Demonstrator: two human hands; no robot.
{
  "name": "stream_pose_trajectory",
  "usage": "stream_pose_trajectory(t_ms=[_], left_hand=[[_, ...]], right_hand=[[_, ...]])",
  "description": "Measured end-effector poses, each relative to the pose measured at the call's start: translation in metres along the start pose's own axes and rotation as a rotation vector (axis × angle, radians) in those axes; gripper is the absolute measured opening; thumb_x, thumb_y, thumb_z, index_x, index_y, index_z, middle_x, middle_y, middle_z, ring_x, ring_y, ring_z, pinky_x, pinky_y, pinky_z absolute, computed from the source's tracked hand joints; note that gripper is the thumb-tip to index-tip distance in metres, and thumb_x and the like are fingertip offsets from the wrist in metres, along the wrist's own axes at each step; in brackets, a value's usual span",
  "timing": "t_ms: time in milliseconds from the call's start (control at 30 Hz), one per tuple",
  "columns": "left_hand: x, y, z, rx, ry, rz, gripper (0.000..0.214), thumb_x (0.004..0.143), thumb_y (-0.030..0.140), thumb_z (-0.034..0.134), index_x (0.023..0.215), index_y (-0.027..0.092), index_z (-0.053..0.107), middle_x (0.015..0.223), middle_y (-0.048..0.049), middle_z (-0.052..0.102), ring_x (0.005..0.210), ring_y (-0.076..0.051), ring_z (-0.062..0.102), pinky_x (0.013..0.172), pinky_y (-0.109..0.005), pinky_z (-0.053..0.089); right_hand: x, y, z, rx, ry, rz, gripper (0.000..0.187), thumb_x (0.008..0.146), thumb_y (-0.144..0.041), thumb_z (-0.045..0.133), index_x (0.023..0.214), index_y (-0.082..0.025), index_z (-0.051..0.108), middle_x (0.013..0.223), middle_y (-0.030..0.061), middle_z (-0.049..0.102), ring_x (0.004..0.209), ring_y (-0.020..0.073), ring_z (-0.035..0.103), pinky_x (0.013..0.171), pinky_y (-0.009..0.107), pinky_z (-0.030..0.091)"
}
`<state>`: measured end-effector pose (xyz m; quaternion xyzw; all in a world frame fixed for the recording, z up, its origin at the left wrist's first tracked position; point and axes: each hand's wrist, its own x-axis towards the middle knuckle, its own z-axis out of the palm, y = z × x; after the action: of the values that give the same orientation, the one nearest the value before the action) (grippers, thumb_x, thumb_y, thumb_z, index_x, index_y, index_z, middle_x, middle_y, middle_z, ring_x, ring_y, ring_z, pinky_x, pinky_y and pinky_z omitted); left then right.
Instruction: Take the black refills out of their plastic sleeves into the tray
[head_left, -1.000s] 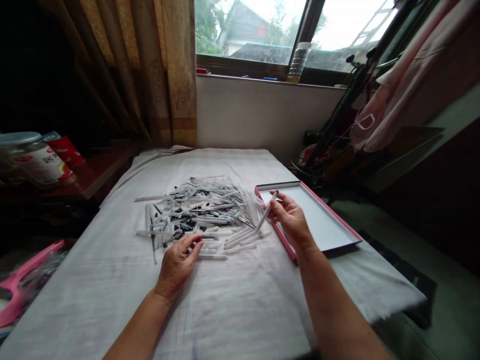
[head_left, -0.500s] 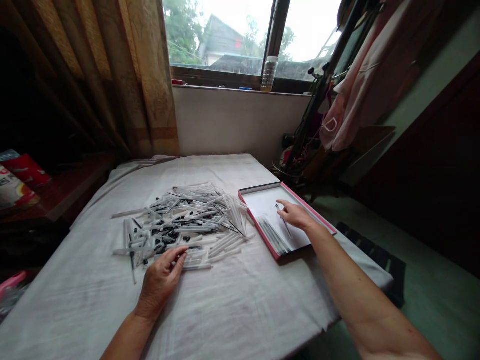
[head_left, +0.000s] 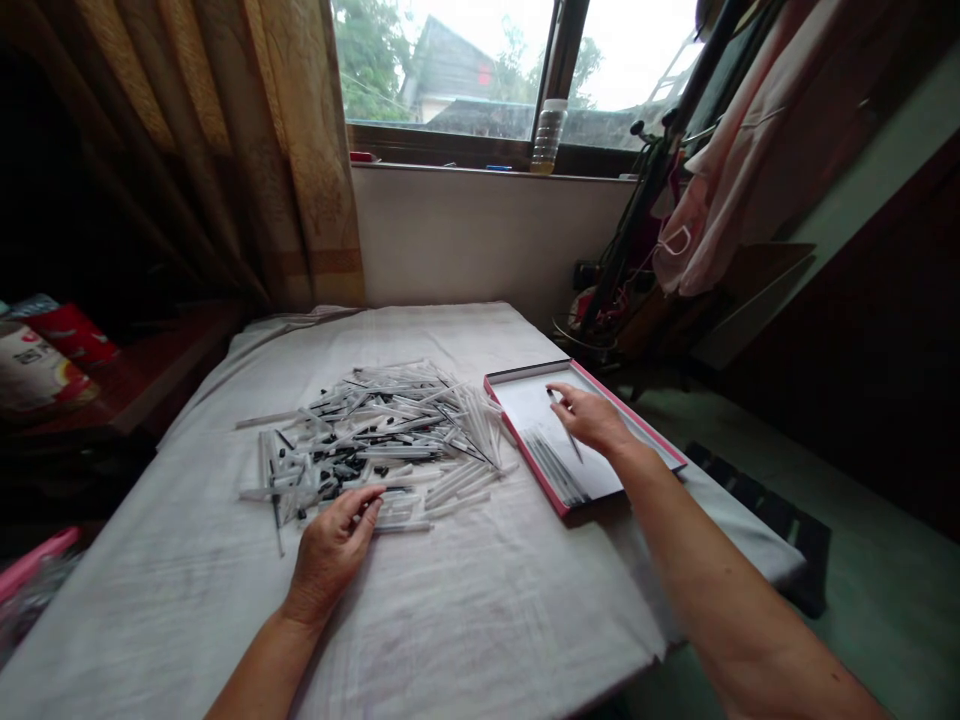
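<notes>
A heap of clear plastic pen tubes and small black parts [head_left: 382, 430] lies on the white cloth. My left hand [head_left: 334, 545] rests at the heap's near edge, fingers curled over one clear tube [head_left: 401, 524]. My right hand [head_left: 592, 415] reaches over the shallow pink-rimmed tray [head_left: 645, 430] and holds an assembled pen [head_left: 564, 420] low above the tray's white floor. A few finished pens [head_left: 551, 465] lie side by side in the tray's near left part.
The cloth-covered table [head_left: 465, 620] ends just right of the tray. A curtain [head_left: 285, 150] hangs at the back left, a bottle [head_left: 549, 135] stands on the window sill. Jars and packets [head_left: 45, 360] sit on a dark side shelf at left. Clothes [head_left: 720, 180] hang at right.
My right hand carried the pen from beside the heap over into the tray and lowered it there. The left hand stayed at the heap's near edge. My head turned slightly right.
</notes>
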<state>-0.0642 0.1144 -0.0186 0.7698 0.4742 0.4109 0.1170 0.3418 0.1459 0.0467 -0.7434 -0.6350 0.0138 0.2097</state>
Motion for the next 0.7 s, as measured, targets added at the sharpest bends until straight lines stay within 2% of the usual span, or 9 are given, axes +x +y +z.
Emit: stream_pose_trajectory(t_ms=[67,133,233,333,400,500,600,700], left_hand=[[0.0,0.001,0.0,-0.009,-0.009,-0.011,0.027,0.089,0.038,0.053,0.098,0.021,0.073,0.096,-0.0054,0.077,0.085,-0.02,0.074,0.073,-0.026,0.058],[0.0,0.002,0.0,-0.021,-0.014,-0.017,0.026,0.089,0.036,0.053,0.098,0.022,0.073,0.096,-0.0053,0.077,0.084,-0.02,0.074,0.069,-0.025,0.058],[-0.001,0.001,0.001,-0.028,-0.006,-0.004,0.024,0.09,0.034,0.053,0.098,0.021,0.073,0.095,-0.0051,0.077,0.082,-0.019,0.073,0.065,-0.024,0.057],[-0.003,0.0,0.0,-0.005,0.02,0.05,0.023,0.091,0.032,0.053,0.099,0.021,0.072,0.094,-0.0051,0.077,0.083,-0.019,0.073,0.072,-0.026,0.057],[-0.004,0.002,-0.001,0.033,0.021,0.105,0.022,0.093,0.031,0.053,0.099,0.02,0.071,0.092,-0.0052,0.076,0.083,-0.019,0.073,0.075,-0.027,0.056],[0.003,0.013,0.001,0.115,-0.047,0.192,0.022,0.094,0.032,0.051,0.095,0.02,0.07,0.089,-0.0047,0.076,0.081,-0.018,0.071,0.075,-0.028,0.054],[0.025,0.031,0.01,0.223,-0.156,0.221,0.021,0.094,0.03,0.052,0.092,0.022,0.071,0.088,-0.0043,0.074,0.081,-0.019,0.069,0.074,-0.029,0.052],[0.055,0.051,0.028,0.323,-0.285,0.226,0.018,0.093,0.024,0.054,0.098,0.024,0.071,0.094,-0.0044,0.073,0.086,-0.019,0.066,0.075,-0.029,0.049]], right_hand=[[0.005,-0.018,-0.005,0.18,0.113,-0.051,0.041,0.083,-0.029,0.057,0.124,-0.023,0.061,0.084,0.0039,0.072,0.067,0.0175,0.064,0.066,0.029,0.046],[0.006,-0.041,-0.001,0.452,0.164,-0.072,0.041,0.082,-0.032,0.057,0.121,-0.021,0.058,0.079,0.0021,0.069,0.062,0.0156,0.062,0.063,0.028,0.048],[-0.002,-0.074,0.023,0.845,0.185,-0.009,0.042,0.08,-0.041,0.056,0.116,-0.019,0.052,0.072,-0.0017,0.063,0.055,0.0142,0.061,0.056,0.027,0.049],[-0.019,-0.098,0.053,1.093,0.217,0.082,0.046,0.075,-0.046,0.061,0.109,-0.019,0.048,0.07,-0.0041,0.061,0.051,0.0125,0.059,0.049,0.025,0.048],[-0.031,-0.105,0.067,1.16,0.233,0.127,0.046,0.075,-0.046,0.061,0.109,-0.019,0.046,0.071,-0.004,0.061,0.05,0.0116,0.058,0.042,0.021,0.044],[-0.042,-0.103,0.075,1.179,0.307,0.171,0.047,0.078,-0.043,0.06,0.116,-0.02,0.045,0.078,-0.0023,0.063,0.053,0.0113,0.06,0.04,0.019,0.042],[-0.043,-0.095,0.072,1.175,0.427,0.22,0.052,0.08,-0.042,0.058,0.124,-0.019,0.044,0.081,-0.0012,0.063,0.057,0.0116,0.061,0.044,0.02,0.046],[-0.042,-0.088,0.07,1.175,0.498,0.242,0.051,0.082,-0.041,0.057,0.126,-0.019,0.046,0.082,-0.0002,0.064,0.058,0.0116,0.061,0.047,0.021,0.048]])
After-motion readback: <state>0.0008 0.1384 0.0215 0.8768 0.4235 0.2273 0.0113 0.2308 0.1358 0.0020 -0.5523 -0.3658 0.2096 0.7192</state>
